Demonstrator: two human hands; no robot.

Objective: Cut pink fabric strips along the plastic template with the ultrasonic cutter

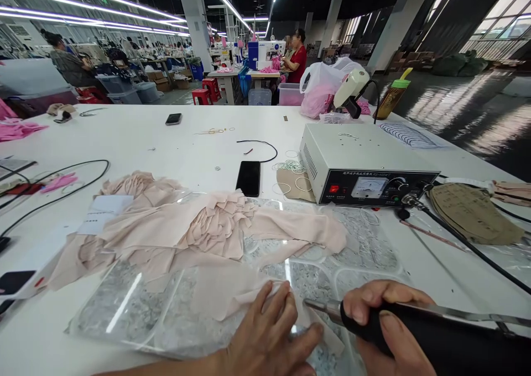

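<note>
My left hand [269, 332] lies flat on a strip of pale beige fabric [224, 287], fingers stretched out and pressing it to a clear plastic sheet with a grey marbled pattern [124, 315]. Wrapped around the black body of a handheld ultrasonic welder [360, 323] is my right hand [390, 315]. The welder's metal tip points left, just right of my left fingers and close over the fabric; whether it touches cannot be seen. Beyond my hands lies a heap of cut beige fabric pieces [215, 224], with a white paper label [105, 213] on its left part.
The welder's control box [369, 163] stands at the back right, its cable running along the right side. A black phone [249, 178] lies behind the fabric. Brown paper patterns [473, 213] are at the right. People sit at sewing machines beyond the white table [136, 138].
</note>
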